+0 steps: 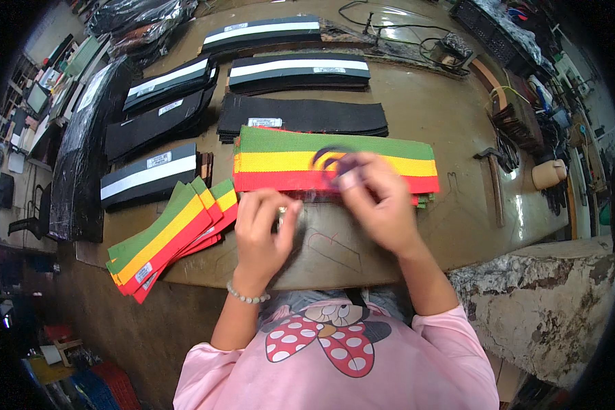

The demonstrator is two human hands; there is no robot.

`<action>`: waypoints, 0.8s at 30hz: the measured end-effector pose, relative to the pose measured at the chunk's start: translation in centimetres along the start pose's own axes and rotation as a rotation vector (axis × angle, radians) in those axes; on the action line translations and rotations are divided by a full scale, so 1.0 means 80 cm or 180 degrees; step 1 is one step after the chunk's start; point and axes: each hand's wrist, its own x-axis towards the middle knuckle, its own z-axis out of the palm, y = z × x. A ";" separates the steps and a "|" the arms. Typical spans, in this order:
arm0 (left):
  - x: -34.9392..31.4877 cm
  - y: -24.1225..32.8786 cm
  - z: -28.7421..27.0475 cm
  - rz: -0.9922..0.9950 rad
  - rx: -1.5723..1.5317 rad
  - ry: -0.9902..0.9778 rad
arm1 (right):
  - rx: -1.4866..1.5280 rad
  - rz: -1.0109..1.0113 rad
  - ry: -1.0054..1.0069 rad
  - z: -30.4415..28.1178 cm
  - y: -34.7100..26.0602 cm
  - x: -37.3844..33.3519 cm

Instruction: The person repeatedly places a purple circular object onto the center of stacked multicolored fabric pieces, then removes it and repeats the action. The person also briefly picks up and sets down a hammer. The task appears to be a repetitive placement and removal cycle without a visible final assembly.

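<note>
Left hand: curls at the near edge of the striped stack, thumb and fingertips close together, any contents too blurred to tell. Fanned strips, green, yellow and red: overlap to its left, jutting past the table edge. Right hand: pinches a blurred dark loop over the striped stack, flat on the brown table. Plain black stack: lies just beyond. White-striped black stack: lies farther back.

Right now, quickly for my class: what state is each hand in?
Left hand: half-curled by the green-yellow-red striped fabric stack; any grip cannot be told.
Right hand: closed on a blurred, dark, looped object.
</note>
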 end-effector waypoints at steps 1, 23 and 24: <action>0.000 0.005 -0.006 0.0188 -0.0025 -0.0091 | 0.0546 0.0678 0.0507 -0.022 0.002 -0.004; 0.119 0.000 -0.029 0.0454 0.0308 -0.2088 | -0.3567 0.0863 0.2103 -0.313 0.240 -0.045; 0.120 0.001 -0.030 0.0433 0.0273 -0.2118 | -0.3718 0.1020 0.1914 -0.314 0.242 -0.045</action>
